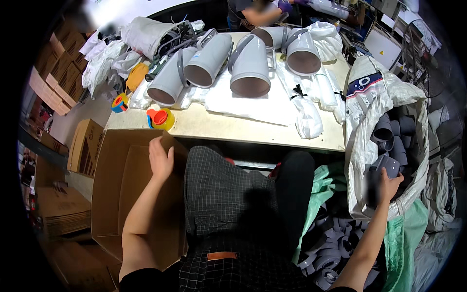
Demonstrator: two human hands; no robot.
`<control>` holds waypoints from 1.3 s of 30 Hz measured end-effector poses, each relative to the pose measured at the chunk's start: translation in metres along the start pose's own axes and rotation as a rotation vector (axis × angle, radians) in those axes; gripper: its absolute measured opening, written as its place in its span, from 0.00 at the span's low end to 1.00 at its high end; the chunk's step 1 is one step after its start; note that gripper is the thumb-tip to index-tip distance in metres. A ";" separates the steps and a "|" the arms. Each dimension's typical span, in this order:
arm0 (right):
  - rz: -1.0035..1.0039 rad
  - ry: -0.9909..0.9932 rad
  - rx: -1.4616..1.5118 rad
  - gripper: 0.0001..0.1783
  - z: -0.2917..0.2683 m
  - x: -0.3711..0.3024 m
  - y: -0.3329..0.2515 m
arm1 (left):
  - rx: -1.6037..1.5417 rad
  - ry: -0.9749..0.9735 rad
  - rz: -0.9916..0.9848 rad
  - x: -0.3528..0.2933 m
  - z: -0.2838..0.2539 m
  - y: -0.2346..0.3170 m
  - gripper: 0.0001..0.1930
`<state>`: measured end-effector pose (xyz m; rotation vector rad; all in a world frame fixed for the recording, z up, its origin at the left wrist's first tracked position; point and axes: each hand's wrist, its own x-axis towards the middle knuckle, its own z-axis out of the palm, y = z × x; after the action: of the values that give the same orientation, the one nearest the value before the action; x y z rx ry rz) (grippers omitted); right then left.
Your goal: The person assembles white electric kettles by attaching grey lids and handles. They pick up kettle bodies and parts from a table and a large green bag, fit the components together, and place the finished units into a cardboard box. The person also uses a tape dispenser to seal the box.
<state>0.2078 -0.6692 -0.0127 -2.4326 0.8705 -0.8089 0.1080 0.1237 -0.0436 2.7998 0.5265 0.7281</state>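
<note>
My right hand [389, 184] reaches into a white woven sack [357, 146] on the right. Its fingers are closed on a grey plastic pipe fitting [390, 165] lying near the sack's front side. Several more dark grey pipe fittings [399, 146] fill the sack around it. On the left, my left hand [160, 158] is raised over the near right part of an open cardboard box [109, 185], fingers stretched out and holding nothing. Whether that hand touches the box's edge I cannot tell. The visible inside of the box shows bare brown walls.
Large grey pipe pieces [250, 65] with straps stand on the worktable [189, 126], among white plastic bags [306, 114] and tape rolls [163, 119]. A green sack [406, 248] holds more grey fittings beside my right arm. Flattened cartons [63, 204] lie left; a co-worker [258, 14] works beyond the table.
</note>
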 end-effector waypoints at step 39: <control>-0.298 -0.257 -0.605 0.38 0.006 -0.045 -0.069 | -0.888 0.190 0.106 0.075 -0.120 0.136 0.15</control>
<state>0.2127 -0.5890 0.0042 -3.1629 0.7354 -0.3308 0.1479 0.0404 0.1300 1.9468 0.0370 0.9556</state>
